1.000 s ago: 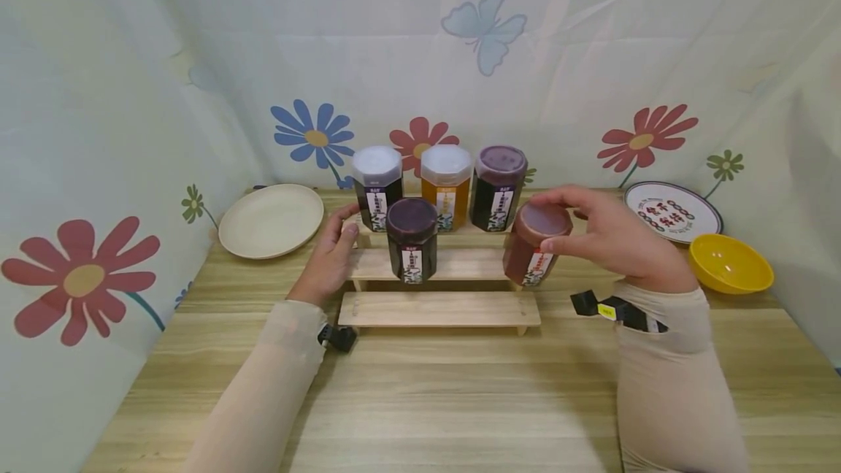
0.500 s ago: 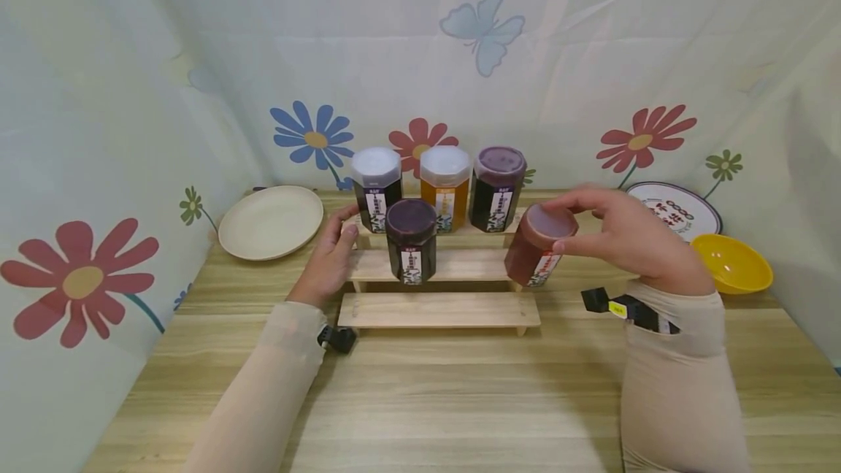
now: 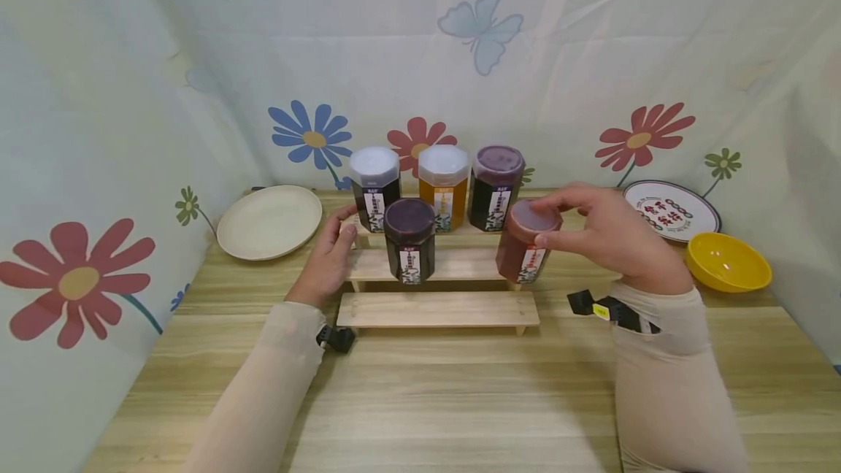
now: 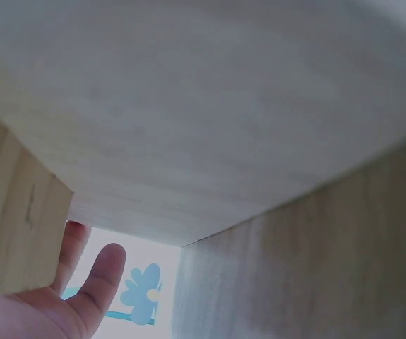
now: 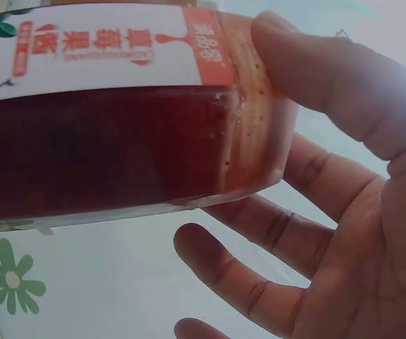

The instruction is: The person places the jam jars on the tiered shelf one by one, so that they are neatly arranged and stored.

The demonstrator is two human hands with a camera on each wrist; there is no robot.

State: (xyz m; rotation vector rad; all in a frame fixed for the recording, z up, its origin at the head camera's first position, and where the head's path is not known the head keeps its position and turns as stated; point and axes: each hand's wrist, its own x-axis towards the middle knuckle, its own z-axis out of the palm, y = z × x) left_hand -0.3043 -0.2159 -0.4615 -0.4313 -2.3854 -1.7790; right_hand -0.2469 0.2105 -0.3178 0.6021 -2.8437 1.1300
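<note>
My right hand (image 3: 614, 236) grips a red strawberry jam jar (image 3: 522, 250) by its lid, thumb in front and fingers behind. The jar leans slightly at the right end of the middle step of a wooden rack (image 3: 439, 309); whether its base touches is unclear. In the right wrist view, the thumb presses the neck of the jam jar (image 5: 104, 148), while lower fingers stay spread. My left hand (image 3: 328, 254) holds the rack's left end; in the left wrist view its fingers (image 4: 100, 282) show beyond a wooden upright. A dark jar (image 3: 410, 243) stands on the middle step.
Along the top step stand a white-lidded dark jar (image 3: 376, 192), an amber jar (image 3: 444, 188) and a purple-lidded jar (image 3: 496, 188). A cream plate (image 3: 269, 223) lies left. On the right are a printed plate (image 3: 696, 221) and a yellow bowl (image 3: 729, 265). A floral curtain hangs behind.
The right hand and red jam jar shifted slightly right, then came back left, past where they began, with the jar now less tilted. The left hand keeps its place on the rack.
</note>
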